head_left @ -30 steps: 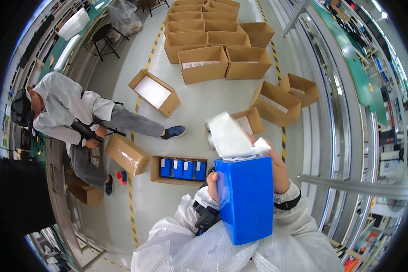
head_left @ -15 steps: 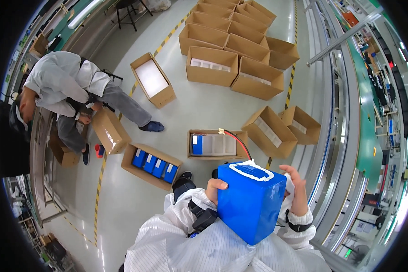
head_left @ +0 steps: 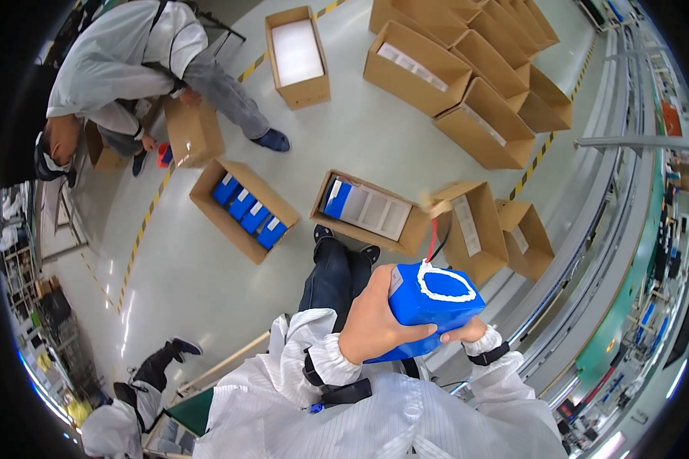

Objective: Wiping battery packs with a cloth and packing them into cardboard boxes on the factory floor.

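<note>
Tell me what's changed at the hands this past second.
The white sheet no longer shows at the right hand, which now holds the blue pack too. The left hand reaches further across the pack's near side. Unchanged: the left hand grips the pack; four other packs remain boxed.

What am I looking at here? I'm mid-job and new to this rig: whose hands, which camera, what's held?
There is no machine: you see a person's bare hands. The pictures come from a wide camera on that person's head, looking down, so straight edges bend near the rim. The left hand and right hand hold a blue block between them; a white ring marks its top, where red and black wires rise. On the floor, one open box holds four blue packs; another shows one at its left end. A co-worker bends over at the upper left.
</note>
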Action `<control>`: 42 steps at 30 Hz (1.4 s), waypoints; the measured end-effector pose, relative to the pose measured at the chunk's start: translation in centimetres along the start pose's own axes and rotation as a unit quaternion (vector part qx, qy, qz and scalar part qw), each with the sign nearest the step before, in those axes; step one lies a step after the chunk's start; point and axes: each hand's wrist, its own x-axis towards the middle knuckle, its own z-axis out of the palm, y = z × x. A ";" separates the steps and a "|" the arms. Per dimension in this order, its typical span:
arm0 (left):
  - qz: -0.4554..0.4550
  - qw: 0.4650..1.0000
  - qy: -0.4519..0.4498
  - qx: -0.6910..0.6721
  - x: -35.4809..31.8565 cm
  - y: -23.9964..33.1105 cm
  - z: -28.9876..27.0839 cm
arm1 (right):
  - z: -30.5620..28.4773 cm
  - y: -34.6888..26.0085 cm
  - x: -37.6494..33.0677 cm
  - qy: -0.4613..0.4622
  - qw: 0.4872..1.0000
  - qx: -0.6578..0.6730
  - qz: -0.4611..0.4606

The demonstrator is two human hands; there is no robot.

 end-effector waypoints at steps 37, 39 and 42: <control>-0.217 0.770 -0.172 -0.575 7.9 -11.0 -1.4 | -4.6 -4.9 16.0 -0.223 0.965 0.124 0.055; -0.220 0.759 -0.179 -0.586 7.1 -11.1 -0.2 | -5.4 -5.2 15.8 -0.261 0.955 0.137 0.044; -0.220 0.745 -0.184 -0.603 4.1 -10.8 0.0 | -6.1 -5.5 15.8 -0.324 0.933 0.154 0.029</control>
